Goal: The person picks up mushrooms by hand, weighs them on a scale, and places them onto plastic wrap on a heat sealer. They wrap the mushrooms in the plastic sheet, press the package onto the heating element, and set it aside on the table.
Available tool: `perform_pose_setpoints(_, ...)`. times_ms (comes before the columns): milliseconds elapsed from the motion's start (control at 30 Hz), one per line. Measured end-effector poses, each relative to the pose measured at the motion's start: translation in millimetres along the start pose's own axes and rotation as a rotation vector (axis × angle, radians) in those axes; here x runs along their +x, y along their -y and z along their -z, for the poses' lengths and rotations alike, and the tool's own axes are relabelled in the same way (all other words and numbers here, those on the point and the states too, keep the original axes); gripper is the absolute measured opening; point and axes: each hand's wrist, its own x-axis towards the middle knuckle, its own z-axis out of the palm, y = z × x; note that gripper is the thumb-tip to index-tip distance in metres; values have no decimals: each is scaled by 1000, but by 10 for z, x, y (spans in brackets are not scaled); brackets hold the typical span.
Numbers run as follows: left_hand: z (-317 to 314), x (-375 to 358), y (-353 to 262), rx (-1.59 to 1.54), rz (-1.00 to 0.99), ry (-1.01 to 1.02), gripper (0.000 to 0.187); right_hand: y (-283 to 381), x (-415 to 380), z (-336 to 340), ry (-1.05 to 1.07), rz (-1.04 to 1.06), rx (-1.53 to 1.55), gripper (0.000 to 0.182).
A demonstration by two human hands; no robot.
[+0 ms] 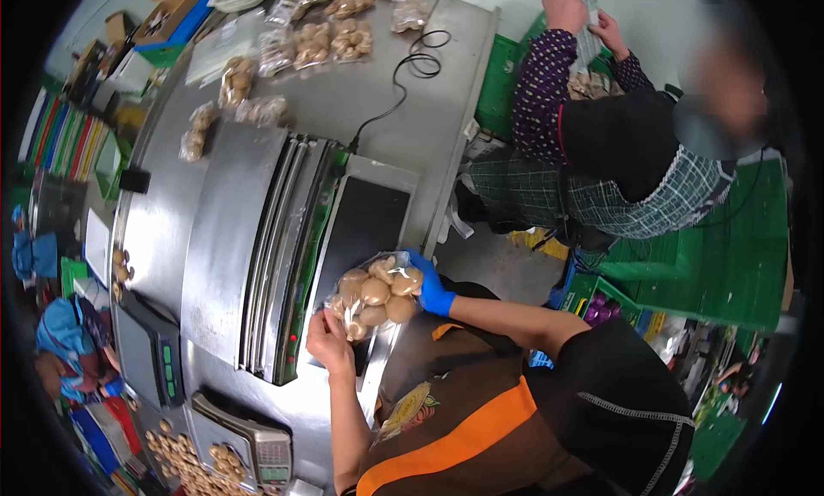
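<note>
A clear plastic bag of brown mushrooms point(375, 292) is held between my two hands, above the front of a metal machine point(236, 238). My left hand point(330, 341) is bare, its fingers closed on the bag's lower left edge. On the other side, my right hand point(433, 287), in a blue glove, grips the bag's right end; part of its fingers is hidden behind the bag. Beneath the bag lies the machine's dark flat plate point(365, 217), beside a row of metal bars point(287, 256).
More bagged mushrooms point(313, 43) lie on the steel table point(446, 75), near a black cable point(400, 88). Two scales point(148, 350) point(275, 453) and loose mushrooms point(176, 457) are at lower left. A co-worker in dotted sleeves point(542, 93) stands upper right, near green crates point(712, 256).
</note>
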Motion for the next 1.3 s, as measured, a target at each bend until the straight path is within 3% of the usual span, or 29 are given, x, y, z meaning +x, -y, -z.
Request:
perform_pose_setpoints(67, -103, 7, 21, -775, 282, 245, 9, 47, -271, -53, 473, 484, -896, 16)
perform_pose_setpoints(100, 48, -11, -291, -1231, 663, 275, 12, 142, -375, -188, 679, 468, -1031, 15)
perform_pose_setpoints(133, 297, -6, -620, -1531, 866, 277, 22, 244, -468, -398, 840, 297, -1067, 14)
perform_pose_setpoints(200, 112, -216, 8, -259, -620, -12, 45, 425, -680, -854, 1069, -74, -1125, 12)
perform_pose_setpoints(233, 229, -328, -2, -327, -596, -2, 47, 488, -792, -1077, 1154, -220, -1165, 11)
perform_pose_setpoints(300, 448, -473, -203, -955, -202, 206, 52, 558, -949, -1397, 1266, -399, -1249, 10)
perform_pose_setpoints(333, 537, -506, -256, -1134, -109, 247, 54, 571, -973, -1485, 1301, -467, -1280, 9)
perform_pose_setpoints(433, 734, -527, -423, -1427, -41, 302, 62, 359, -917, -1229, 1328, -589, -1313, 8)
perform_pose_setpoints(500, 722, -443, -494, -1508, -106, 306, 66, 33, -776, -670, 1203, -806, -597, 23)
perform_pose_setpoints(533, 690, -381, -520, -1520, -134, 343, 69, 73, -772, -714, 1209, -819, -596, 23)
perform_pose_setpoints(567, 845, -252, -1068, -1400, 26, 179, 86, 171, -776, -825, 1028, -892, -706, 23)
perform_pose_setpoints(600, 977, -201, -1525, -1526, 265, 175, 59, 273, -758, -900, 844, -956, -814, 22)
perform_pose_setpoints(633, 993, -143, -1658, -1599, 351, 302, 59, 350, -704, -875, 852, -965, -820, 22)
perform_pose_setpoints(700, 1011, -178, -1616, -1682, 439, 628, 59, 505, -494, -780, 1120, -299, -1191, 19)
perform_pose_setpoints(733, 1021, -194, -1560, -1689, 449, 755, 59, 559, -334, -971, 1099, -151, -1842, 25)
perform_pose_setpoints(767, 1018, -213, -1494, -1688, 459, 876, 59, 688, -376, -1075, 810, -122, -1687, 31)
perform_pose_setpoints(800, 1011, -225, -1444, -1682, 471, 965, 59, 940, -463, -1426, 771, -390, -1462, 33)
perform_pose_setpoints(867, 997, -235, -1414, -1666, 493, 1055, 59, 1309, -505, -1685, 1013, -558, -950, 45)
perform_pose_setpoints(933, 985, -252, -1419, -1663, 502, 1090, 59, 1512, -601, -1860, 1259, -438, -1155, 38)
perform_pose_setpoints(967, 981, -256, -1413, -1661, 505, 1104, 59, 1523, -615, -1891, 1260, -437, -1156, 38)
perform_pose_setpoints(1067, 963, -252, -1416, -1649, 517, 1118, 59, 1555, -630, -1895, 1198, -395, -1276, 23)
perform_pose_setpoints(1133, 956, -231, -1389, -1630, 525, 1114, 59, 1537, -622, -1871, 1141, -260, -1319, 10)
perform_pose_setpoints(1167, 959, -228, -1377, -1624, 527, 1104, 59, 1515, -644, -1877, 1143, -263, -1314, 10)
perform_pose_setpoints(1233, 958, -228, -1347, -1622, 528, 1089, 59, 1493, -677, -1928, 794, -196, -1272, 9)
perform_pose_setpoints(1300, 942, -237, -1361, -1617, 533, 1089, 59, 1611, -565, -1926, 801, -261, -1163, 10)
